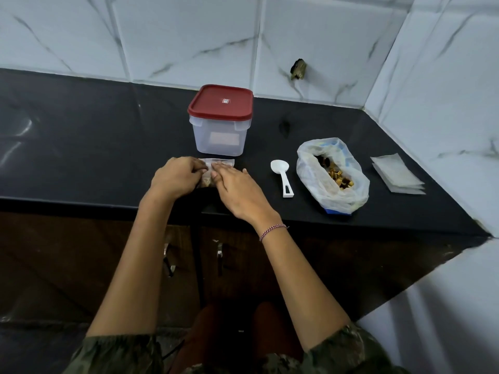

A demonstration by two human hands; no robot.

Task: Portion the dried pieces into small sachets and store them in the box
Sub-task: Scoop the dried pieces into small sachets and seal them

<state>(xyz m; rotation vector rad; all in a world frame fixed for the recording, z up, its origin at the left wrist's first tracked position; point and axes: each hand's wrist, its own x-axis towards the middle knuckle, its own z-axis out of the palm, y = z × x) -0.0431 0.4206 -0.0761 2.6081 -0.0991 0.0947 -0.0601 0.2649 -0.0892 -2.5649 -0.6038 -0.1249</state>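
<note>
The left hand (175, 175) has its fingers curled and pinches the left edge of a small clear sachet (221, 161). The sachet lies on the black counter (108, 157) near its front edge. The right hand (237, 184) lies flatter, its fingers stretched out and pressing down on the sachet's top strip. A thread bracelet (272, 230) circles the right wrist.

The two hands hide most of the sachet. Only its upper edge and a little brownish filling between the hands show.

Just behind the sachet stands the translucent box (220, 139), its red lid (221, 102) closed on top. To the right of the hands a white spoon (282, 175) lies on the counter, bowl away from the person. Beside the spoon sits an open plastic bag (310, 168) with brown and yellow dried pieces (336, 175) inside.

Farther right, near the tiled wall (189, 36), a small stack of empty sachets (397, 174) lies flat. Under the counter edge, two cabinet handles (220, 255) show between the forearms.
</note>
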